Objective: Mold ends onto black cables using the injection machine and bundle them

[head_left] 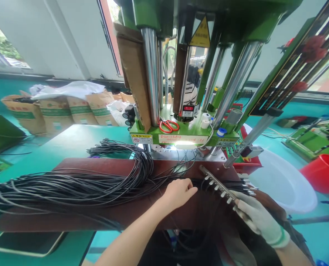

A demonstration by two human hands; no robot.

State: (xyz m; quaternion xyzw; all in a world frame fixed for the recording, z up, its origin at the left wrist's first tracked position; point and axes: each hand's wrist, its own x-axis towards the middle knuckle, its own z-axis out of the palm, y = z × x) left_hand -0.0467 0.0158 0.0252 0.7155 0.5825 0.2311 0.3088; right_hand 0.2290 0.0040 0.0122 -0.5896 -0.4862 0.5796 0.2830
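A green vertical press (pixel 150 74) with chrome columns rises straight ahead, and red-handled scissors (pixel 168 126) lie on its green platen. A yellow warning triangle (pixel 200 33) hangs on the press, and its yellow-and-white labels are too small to read. Kraft paper sacks (pixel 56 114) stand along the far left, with a white plastic basin (pixel 283 181) and a red bucket (pixel 326 173) to the right.

A long bundle of black cables (pixel 70 188) lies across a dark brown board (pixel 98 221) in front of the press. The 2 hands are apart. The bare left hand (pixel 179 193) rests on the cables, its fingers loosely curled. The right hand (pixel 260 218), in a white glove with a green cuff, is closed around the end of a pegged metal bar (pixel 218 184) that lies over the cable ends.
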